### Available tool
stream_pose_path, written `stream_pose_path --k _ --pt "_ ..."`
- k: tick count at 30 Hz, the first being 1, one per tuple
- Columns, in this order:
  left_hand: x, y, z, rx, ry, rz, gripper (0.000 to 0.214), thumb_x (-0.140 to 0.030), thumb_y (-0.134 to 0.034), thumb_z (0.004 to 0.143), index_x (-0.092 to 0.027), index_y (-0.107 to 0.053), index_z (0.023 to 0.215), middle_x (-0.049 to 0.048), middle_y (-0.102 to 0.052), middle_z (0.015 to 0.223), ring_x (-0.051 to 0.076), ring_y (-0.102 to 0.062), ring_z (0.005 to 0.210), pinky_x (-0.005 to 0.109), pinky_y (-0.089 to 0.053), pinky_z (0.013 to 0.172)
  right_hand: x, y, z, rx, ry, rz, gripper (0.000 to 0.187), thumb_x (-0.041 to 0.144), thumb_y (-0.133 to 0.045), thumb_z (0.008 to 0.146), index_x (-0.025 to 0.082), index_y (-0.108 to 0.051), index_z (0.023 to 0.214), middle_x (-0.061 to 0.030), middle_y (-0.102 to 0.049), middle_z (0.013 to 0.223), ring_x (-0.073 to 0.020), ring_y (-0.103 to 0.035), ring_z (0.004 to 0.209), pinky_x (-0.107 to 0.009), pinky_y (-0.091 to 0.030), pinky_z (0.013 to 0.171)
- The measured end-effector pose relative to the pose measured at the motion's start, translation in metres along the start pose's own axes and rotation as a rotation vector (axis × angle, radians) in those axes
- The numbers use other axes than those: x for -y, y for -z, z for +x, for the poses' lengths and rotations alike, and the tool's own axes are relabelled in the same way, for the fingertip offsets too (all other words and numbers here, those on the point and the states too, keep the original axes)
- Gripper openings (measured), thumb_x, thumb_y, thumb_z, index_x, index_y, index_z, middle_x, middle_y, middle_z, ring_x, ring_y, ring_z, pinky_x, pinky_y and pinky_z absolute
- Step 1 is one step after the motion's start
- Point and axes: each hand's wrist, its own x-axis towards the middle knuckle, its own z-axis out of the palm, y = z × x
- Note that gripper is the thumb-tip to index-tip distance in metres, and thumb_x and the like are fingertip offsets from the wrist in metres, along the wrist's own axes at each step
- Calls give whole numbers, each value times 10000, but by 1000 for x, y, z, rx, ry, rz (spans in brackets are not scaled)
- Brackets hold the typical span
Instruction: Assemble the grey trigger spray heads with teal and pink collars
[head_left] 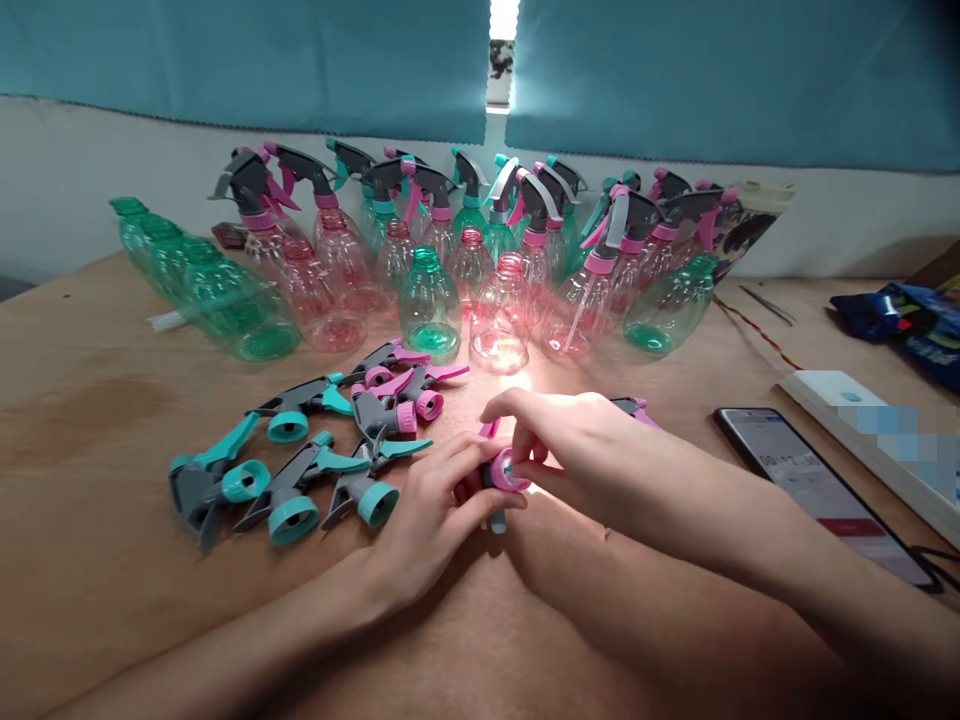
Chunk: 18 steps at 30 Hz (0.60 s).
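Observation:
My left hand (454, 490) is closed around a grey-and-pink trigger spray head (513, 471), its pink collar turned up toward me. Over that collar, the fingertips of my right hand (566, 440) are pinched together at the opening; a small pale bit shows there, too small to name. Loose spray heads lie left of my hands, some with teal collars (294, 519) and some with pink ones (430, 405). Another pink-and-grey spray head (636, 409) is partly hidden behind my right hand.
Clear green bottles (429, 305) and pink bottles (501, 315) stand behind the loose heads, many carrying spray heads. A phone (817, 490) with a timer and a white box (870, 430) lie at right. Tweezers (766, 305) and a blue packet (907, 325) are farther back.

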Motion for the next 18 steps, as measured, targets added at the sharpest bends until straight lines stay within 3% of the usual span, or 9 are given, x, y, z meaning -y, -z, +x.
stream_pose_path --k 5,8,10,14,18 --pt "1 1 1 -14 -15 -18 89 -200 -621 856 -191 -611 944 -10 -584 865 133 -529 758 232 -425 680 -5 -5 6 -32 -5 110 233 76 -520 832 205 -481 1022 14 -638 832 -110 -569 683 -203 -394 569" --pt "3 -1 1 -12 3 6 137 -189 -641 836 -179 -606 969 -18 -582 810 112 -525 664 218 -422 603 -5 -10 8 -69 -33 132 296 61 -548 807 200 -459 1053 25 -632 802 -105 -568 663 -197 -398 562" --pt "4 -3 0 21 -6 41 146 -166 -653 819 -177 -605 957 -28 -583 786 95 -519 616 205 -417 570 -1 -9 6 -30 -45 58 238 39 -528 808 199 -483 978 26 -622 785 -101 -558 642 -197 -378 540" --pt "0 -6 -3 0 -12 60 280 -219 -676 814 -191 -564 1069 -31 -610 819 76 -508 556 199 -430 541 6 5 -1 63 -115 -16 119 98 -539 840 205 -512 883 28 -635 785 -100 -564 621 -201 -372 512" --pt "-8 7 -4 -109 -89 226 270 -259 -657 841 -196 -572 1090 5 -621 895 132 -557 720 267 -467 683 6 22 -5 -48 -91 -16 185 280 -567 878 251 -533 1058 36 -665 800 -117 -607 665 -214 -433 551"
